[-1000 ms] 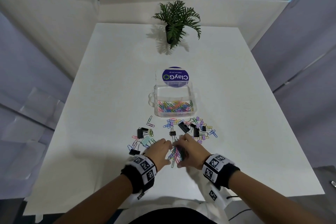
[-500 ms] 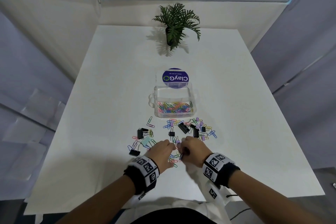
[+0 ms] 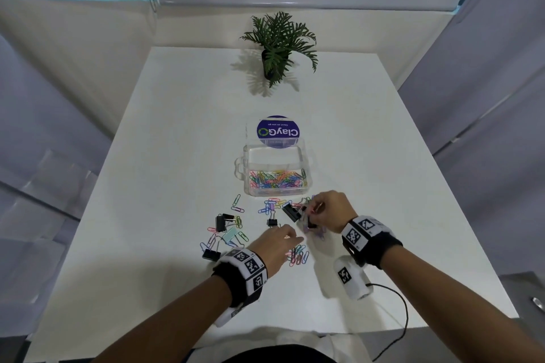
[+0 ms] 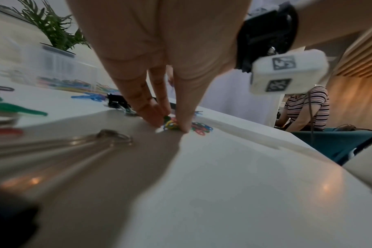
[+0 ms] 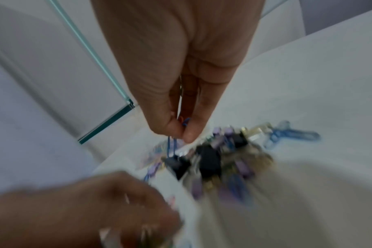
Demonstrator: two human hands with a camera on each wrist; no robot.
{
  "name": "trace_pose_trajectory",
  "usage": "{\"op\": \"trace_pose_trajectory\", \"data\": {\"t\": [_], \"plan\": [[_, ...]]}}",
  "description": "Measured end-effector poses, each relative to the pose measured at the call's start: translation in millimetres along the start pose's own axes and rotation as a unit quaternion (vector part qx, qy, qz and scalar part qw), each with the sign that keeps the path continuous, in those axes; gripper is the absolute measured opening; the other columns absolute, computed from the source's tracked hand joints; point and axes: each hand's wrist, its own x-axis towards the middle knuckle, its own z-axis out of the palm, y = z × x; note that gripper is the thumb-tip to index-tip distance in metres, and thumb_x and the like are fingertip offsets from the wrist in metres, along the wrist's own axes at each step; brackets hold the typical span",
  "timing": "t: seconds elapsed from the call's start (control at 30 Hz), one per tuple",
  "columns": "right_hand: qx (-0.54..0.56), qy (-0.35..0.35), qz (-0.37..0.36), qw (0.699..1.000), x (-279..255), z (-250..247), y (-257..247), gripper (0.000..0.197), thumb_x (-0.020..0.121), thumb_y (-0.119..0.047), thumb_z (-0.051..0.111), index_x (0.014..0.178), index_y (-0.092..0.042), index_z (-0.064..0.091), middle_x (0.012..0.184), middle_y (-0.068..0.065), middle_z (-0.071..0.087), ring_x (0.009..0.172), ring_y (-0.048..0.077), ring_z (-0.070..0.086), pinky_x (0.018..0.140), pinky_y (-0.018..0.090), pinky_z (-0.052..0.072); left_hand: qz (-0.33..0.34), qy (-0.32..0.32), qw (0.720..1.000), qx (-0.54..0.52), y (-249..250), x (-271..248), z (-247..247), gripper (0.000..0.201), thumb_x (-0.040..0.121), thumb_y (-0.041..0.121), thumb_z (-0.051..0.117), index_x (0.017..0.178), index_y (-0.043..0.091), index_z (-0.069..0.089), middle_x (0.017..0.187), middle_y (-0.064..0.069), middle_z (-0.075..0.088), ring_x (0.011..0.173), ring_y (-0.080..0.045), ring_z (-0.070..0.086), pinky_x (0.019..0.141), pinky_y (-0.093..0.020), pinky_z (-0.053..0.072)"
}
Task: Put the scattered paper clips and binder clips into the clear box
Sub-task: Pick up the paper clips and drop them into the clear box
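The clear box (image 3: 247,186) stands open mid-table, coloured paper clips on its floor, its lid (image 3: 278,131) tipped back behind it. In front lie scattered paper clips (image 3: 272,206) and black binder clips (image 3: 290,212). My left hand (image 3: 295,240) is low over a small near pile of paper clips (image 3: 298,257); its fingertips (image 4: 157,122) pinch a few coloured paper clips (image 4: 170,125) on the table. My right hand (image 3: 314,209) is raised just in front of the box's right corner. Its thumb and finger pinch blue paper clips (image 5: 184,123).
A potted plant (image 3: 277,59) stands at the far end of the white table (image 3: 147,186). More binder clips (image 3: 221,222) and a mint one (image 3: 230,235) lie left of my left hand. A black cable (image 3: 405,309) hangs off the near right edge.
My right hand left the near pile and moved forward and right toward the box, carrying clips. My left hand stayed at the near pile and closed its fingers on clips.
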Motion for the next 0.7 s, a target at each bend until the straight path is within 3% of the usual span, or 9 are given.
{"op": "trace_pose_trajectory", "data": {"t": [0.07,0.13,0.2,0.3,0.37,0.5,0.6,0.63,0.7], "plan": [[0.001,0.027,-0.003,1.000,12,-9,-7,0.007,0.070,-0.002,0.070,0.071,-0.008,0.072,0.069,0.005,0.067,0.050,-0.001,0.054,0.052,0.003,0.042,0.007,-0.002,0.999,0.033,2,-1,5,0.053,0.094,0.015,0.050,0.144,0.017,0.034,0.148,-0.009,0.032,0.130,-0.031,0.035,0.115,-0.037,0.027],[0.011,0.046,-0.002,0.999,25,-16,-16,0.005,0.070,-0.002,0.071,0.073,-0.006,0.072,0.077,0.010,0.071,0.059,0.009,0.057,0.060,0.014,0.046,0.024,-0.011,0.998,0.053,3,-3,7,0.053,0.092,0.021,0.052,0.143,0.020,0.036,0.149,-0.008,0.032,0.129,-0.031,0.033,0.115,-0.038,0.025],[0.029,0.067,-0.001,0.997,38,-20,-25,0.004,0.072,-0.004,0.070,0.075,-0.005,0.072,0.080,0.012,0.072,0.066,0.016,0.060,0.063,0.021,0.049,0.059,-0.022,0.995,0.071,4,-4,4,0.050,0.085,0.018,0.062,0.133,0.019,0.048,0.142,-0.008,0.042,0.121,-0.033,0.042,0.110,-0.040,0.036],[0.062,0.106,0.000,0.992,55,-20,-33,0.006,0.075,-0.006,0.068,0.078,-0.008,0.073,0.084,0.014,0.074,0.075,0.025,0.067,0.074,0.030,0.055,0.107,-0.016,0.991,0.079,-2,-4,9,0.048,0.054,0.010,0.083,0.098,0.024,0.070,0.100,-0.001,0.071,0.080,-0.024,0.067,0.071,-0.030,0.061],[0.077,0.121,0.009,0.990,63,-18,-35,0.013,0.077,-0.004,0.065,0.086,-0.009,0.073,0.092,0.013,0.074,0.084,0.026,0.067,0.078,0.028,0.052,0.089,-0.012,0.992,0.084,-5,-2,7,0.045,0.046,0.010,0.082,0.087,0.027,0.076,0.083,0.007,0.074,0.066,-0.014,0.070,0.060,-0.016,0.059],[0.080,0.105,0.018,0.991,64,-13,-33,0.023,0.080,0.003,0.059,0.096,-0.009,0.071,0.102,0.010,0.072,0.090,0.023,0.066,0.076,0.021,0.044,0.089,-0.022,0.992,0.091,-8,-1,4,0.042,0.027,0.016,0.093,0.064,0.027,0.077,0.071,0.011,0.073,0.058,-0.008,0.069,0.048,-0.010,0.052],[0.064,0.101,0.002,0.993,55,-14,-28,0.025,0.079,0.004,0.058,0.095,-0.010,0.071,0.100,0.010,0.072,0.089,0.025,0.066,0.075,0.022,0.044,0.030,-0.037,0.998,0.031,-8,3,0,0.029,0.033,0.022,0.091,0.055,0.023,0.073,0.072,0.010,0.071,0.062,-0.006,0.068,0.059,-0.012,0.053],[0.061,0.102,-0.004,0.993,50,-14,-25,0.025,0.079,0.004,0.056,0.094,-0.010,0.071,0.099,0.010,0.072,0.087,0.026,0.066,0.075,0.022,0.044,0.013,-0.059,0.998,0.011,-4,1,-5,0.020,0.051,0.017,0.087,0.067,0.013,0.075,0.084,-0.001,0.072,0.074,-0.015,0.070,0.069,-0.018,0.055],[0.058,0.099,-0.016,0.993,38,-15,-19,0.025,0.079,0.003,0.054,0.091,-0.010,0.071,0.096,0.009,0.072,0.079,0.025,0.065,0.073,0.023,0.046,0.005,-0.101,0.995,0.008,-3,0,-14,0.020,0.086,0.001,0.060,0.101,-0.010,0.066,0.115,-0.024,0.060,0.104,-0.031,0.061,0.092,-0.035,0.051]]}}
